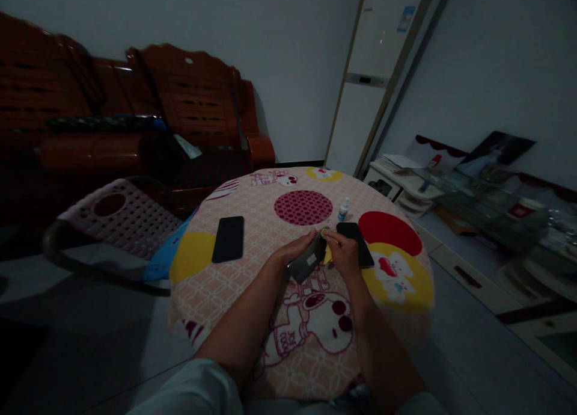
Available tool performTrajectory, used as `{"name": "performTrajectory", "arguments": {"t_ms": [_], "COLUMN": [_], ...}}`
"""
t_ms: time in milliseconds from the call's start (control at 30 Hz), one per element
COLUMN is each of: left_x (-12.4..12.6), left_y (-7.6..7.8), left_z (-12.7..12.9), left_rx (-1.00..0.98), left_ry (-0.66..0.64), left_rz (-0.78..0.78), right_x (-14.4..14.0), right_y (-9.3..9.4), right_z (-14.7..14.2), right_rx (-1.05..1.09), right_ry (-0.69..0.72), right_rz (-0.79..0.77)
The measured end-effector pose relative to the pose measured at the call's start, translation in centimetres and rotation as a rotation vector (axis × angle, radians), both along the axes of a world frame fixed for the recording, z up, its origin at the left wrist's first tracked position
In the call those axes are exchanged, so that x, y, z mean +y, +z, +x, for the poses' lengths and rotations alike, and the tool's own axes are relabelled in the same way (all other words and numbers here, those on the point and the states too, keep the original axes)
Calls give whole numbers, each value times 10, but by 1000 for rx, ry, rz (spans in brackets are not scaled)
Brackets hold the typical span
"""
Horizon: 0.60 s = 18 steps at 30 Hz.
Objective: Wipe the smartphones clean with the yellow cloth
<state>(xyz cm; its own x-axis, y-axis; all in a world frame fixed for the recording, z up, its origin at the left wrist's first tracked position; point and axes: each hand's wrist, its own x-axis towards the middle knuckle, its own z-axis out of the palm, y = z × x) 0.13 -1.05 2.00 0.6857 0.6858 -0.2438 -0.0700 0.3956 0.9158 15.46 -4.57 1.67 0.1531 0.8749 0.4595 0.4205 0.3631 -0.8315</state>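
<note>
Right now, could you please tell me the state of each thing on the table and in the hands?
Left hand: holds the grey phone, tilted.
Right hand: fingers pinch something small and yellow at the phone's top edge.
Left black phone: flat, untouched.
Right black phone: flat, partly behind the right hand.
Small bottle: upright.

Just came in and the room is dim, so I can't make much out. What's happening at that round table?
A person sits at the round table with its patterned cloth. The left hand holds a dark phone tilted above the cloth, and the right hand pinches something small and yellowish at its top edge. Two more dark phones lie flat: one to the left, one just beyond the right hand. A small bottle stands nearby.
</note>
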Motion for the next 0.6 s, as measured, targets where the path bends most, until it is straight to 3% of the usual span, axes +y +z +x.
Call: {"name": "performTrajectory", "arguments": {"t_ms": [200,600], "left_x": [6,15], "left_y": [-2,-13], "left_z": [4,7], "left_rx": [20,-75], "left_ry": [37,83], "left_rz": [-91,-245], "right_x": [1,-2], "right_y": [-2,-3], "right_z": [2,-4], "right_rx": [-41,22], "right_ry": [-79,120], "right_rz": [50,-63]}}
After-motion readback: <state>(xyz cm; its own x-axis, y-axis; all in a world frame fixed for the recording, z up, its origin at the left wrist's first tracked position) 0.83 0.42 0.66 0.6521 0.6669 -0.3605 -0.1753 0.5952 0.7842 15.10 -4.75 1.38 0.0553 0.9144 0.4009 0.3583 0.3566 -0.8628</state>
